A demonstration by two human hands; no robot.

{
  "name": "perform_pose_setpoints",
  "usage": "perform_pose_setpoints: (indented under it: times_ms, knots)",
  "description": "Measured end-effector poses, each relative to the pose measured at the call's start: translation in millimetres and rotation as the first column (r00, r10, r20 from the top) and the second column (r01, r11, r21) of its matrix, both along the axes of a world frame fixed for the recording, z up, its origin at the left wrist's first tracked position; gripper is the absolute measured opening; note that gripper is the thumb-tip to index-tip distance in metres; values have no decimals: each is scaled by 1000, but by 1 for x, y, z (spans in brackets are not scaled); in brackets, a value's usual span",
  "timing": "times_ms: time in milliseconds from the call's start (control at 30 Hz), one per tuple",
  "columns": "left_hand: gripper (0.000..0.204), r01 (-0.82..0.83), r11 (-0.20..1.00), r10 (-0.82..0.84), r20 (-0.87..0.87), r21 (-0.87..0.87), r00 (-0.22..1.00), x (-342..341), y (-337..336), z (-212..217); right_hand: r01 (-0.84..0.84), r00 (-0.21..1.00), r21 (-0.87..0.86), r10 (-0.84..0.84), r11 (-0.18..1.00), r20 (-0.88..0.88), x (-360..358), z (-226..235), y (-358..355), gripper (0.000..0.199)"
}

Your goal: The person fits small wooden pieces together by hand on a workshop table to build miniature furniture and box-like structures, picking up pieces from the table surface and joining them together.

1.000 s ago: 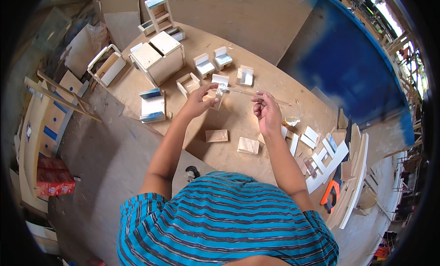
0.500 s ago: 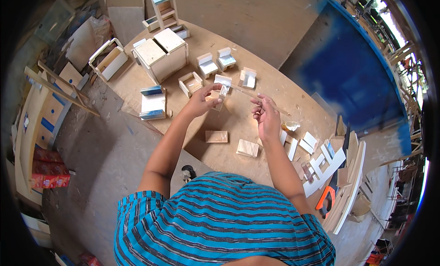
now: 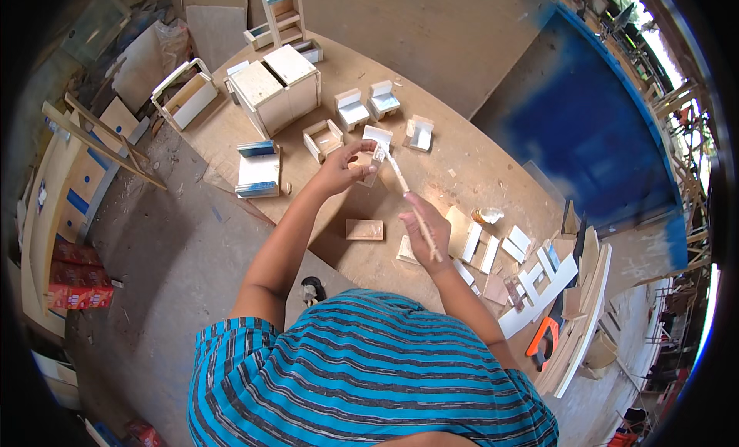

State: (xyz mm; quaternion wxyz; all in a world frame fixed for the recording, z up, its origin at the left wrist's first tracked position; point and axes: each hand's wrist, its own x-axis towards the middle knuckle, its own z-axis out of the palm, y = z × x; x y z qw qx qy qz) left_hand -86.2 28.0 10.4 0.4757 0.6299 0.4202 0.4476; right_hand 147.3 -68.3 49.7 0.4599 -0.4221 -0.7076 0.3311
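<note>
My left hand (image 3: 339,172) pinches a small wooden piece (image 3: 378,157) above the workbench, with white stuff on its upper end. A thin wooden stick (image 3: 416,208) is gripped in my right hand (image 3: 431,238); its whitened tip meets or nearly meets that upper end. Just beyond the left hand stands a miniature white-seated chair (image 3: 379,136), partly hidden. Similar little chairs (image 3: 352,111) and a small open-topped wooden frame (image 3: 322,140) are close by. Nearer me lie a flat wooden block (image 3: 364,230) and another block (image 3: 406,250), partly covered by my right hand.
On the workbench (image 3: 469,151), a toy cabinet (image 3: 275,89) and a blue-ended tray-like piece (image 3: 259,170) are at left. To the right are a small container with white stuff (image 3: 488,215), white-painted parts (image 3: 481,247), an orange-handled tool (image 3: 543,341) and stacked wood strips (image 3: 589,308).
My right hand has moved nearer to me and slightly left, closing round the stick. The stick now slopes more steeply toward me. My left hand has barely moved.
</note>
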Motion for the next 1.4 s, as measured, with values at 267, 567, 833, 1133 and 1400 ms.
perform_pose_setpoints:
  times_ms: [267,567,833,1133,1400]
  knots:
    - [60,-5,1000,6,20,-12,1000,-1,0,-2,-112,935,411,-44,905,351,-5,-3,-6,43]
    - [60,9,1000,-8,24,-28,1000,-1,1,-5,-84,985,277,38,957,167,-4,-7,-13,42]
    - [60,16,999,-14,52,-39,999,-1,1,-5,-100,995,57,100,993,12,2,-3,-19,47]
    - [59,35,999,-33,83,-24,996,0,2,-6,-143,756,-406,-164,903,-633,4,3,-10,52]
    - [58,8,1000,-6,53,-27,999,-1,2,-7,-242,641,-560,-302,793,-705,-4,4,1,48]
